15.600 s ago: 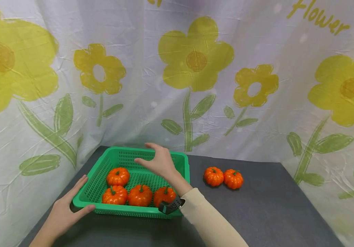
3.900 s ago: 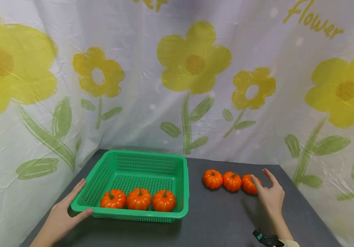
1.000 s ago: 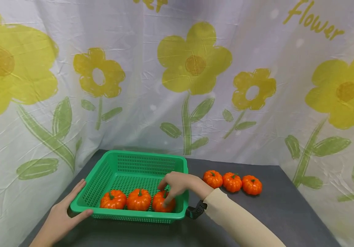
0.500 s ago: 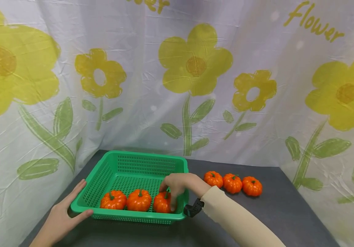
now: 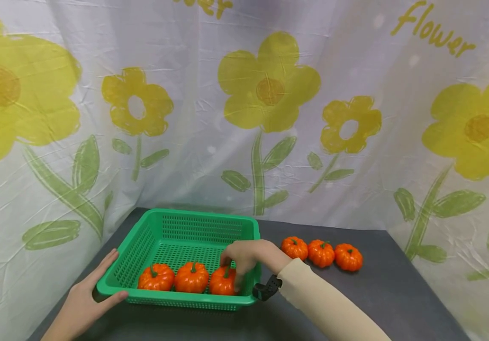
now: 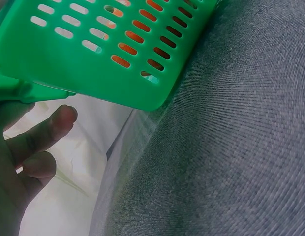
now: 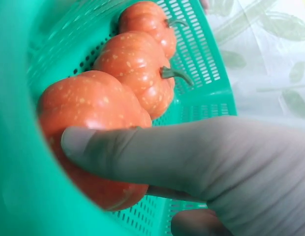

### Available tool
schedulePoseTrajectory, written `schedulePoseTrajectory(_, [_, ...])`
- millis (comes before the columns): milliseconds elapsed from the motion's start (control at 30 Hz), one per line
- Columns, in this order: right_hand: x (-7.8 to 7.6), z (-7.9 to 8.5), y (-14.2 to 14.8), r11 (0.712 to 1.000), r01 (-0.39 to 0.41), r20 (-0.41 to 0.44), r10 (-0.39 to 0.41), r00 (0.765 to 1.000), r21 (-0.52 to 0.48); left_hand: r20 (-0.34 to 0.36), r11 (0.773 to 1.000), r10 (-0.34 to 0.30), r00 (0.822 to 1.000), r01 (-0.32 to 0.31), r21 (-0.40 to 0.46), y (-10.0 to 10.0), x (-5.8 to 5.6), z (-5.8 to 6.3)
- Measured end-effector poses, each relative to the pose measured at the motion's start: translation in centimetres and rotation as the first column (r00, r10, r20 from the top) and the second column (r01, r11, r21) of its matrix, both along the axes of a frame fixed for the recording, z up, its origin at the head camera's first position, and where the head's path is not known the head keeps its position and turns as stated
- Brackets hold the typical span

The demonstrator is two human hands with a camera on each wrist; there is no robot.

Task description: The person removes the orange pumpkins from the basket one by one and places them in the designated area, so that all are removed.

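Note:
A green plastic basket [image 5: 176, 298] with slotted walls holds three small orange pumpkins along its near side. My right hand [image 5: 248, 255] reaches over the right wall and grips the rightmost pumpkin [image 5: 221, 282]. In the right wrist view, the thumb [image 7: 101, 147] lies across that pumpkin's side; the other fingers are mostly hidden behind it. Beside it sit the middle pumpkin [image 5: 191, 278] and the left pumpkin [image 5: 156, 277], stems up. My left hand [image 5: 83, 299] rests at the basket's near left corner, thumb and fingers spread along the rim.
Three more pumpkins stand in a row on the dark table [image 5: 381, 289], right of the basket: a left one [image 5: 294, 248], a middle one [image 5: 321, 254] and a right one [image 5: 348, 258]. A white curtain [image 5: 202, 142] with yellow flowers encloses the back and sides.
Earlier the basket held several pumpkins and two stood on the table; now three are in each place. My right hand has come from the table row to the basket and grips the rightmost pumpkin.

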State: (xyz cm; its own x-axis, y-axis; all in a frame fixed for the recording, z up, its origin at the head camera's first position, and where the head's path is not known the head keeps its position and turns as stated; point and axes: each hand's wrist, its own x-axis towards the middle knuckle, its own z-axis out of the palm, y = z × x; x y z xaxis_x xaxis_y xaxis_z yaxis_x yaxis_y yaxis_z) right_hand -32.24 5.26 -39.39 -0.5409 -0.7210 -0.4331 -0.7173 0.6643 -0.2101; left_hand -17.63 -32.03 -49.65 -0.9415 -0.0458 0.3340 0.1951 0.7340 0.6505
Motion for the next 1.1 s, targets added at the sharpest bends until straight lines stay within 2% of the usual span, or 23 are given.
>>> schedulePoseTrajectory(200, [-0.3,0.0,0.2,0.999,-0.017,0.025,0.017,1.0,-0.034,0.001,1.0,-0.001,1.0,0.001,0.0,-0.1,0.0,-0.1])
schedulePoseTrajectory(367, [-0.4,0.0,0.4,0.997,-0.049,0.006,0.049,0.999,-0.06,0.014,1.0,-0.006,1.0,0.006,-0.003,-0.2,0.1,-0.1])
schedulePoseTrajectory(533, [-0.3,0.1,0.5,0.994,-0.077,-0.032,0.075,0.997,-0.081,-0.005,1.0,-0.007,1.0,0.007,-0.006,-0.2,0.1,-0.1])
schedulePoseTrajectory(767, [-0.1,0.4,0.7,0.991,-0.09,-0.048,0.085,0.995,-0.104,0.002,1.0,-0.011,1.0,0.011,-0.002,-0.2,0.1,-0.2])
schedulePoseTrajectory(1100, [0.1,1.3,2.0,0.973,-0.061,-0.085,0.042,0.995,-0.224,0.002,1.0,-0.011,1.0,0.011,0.002,-0.2,0.0,-0.3])
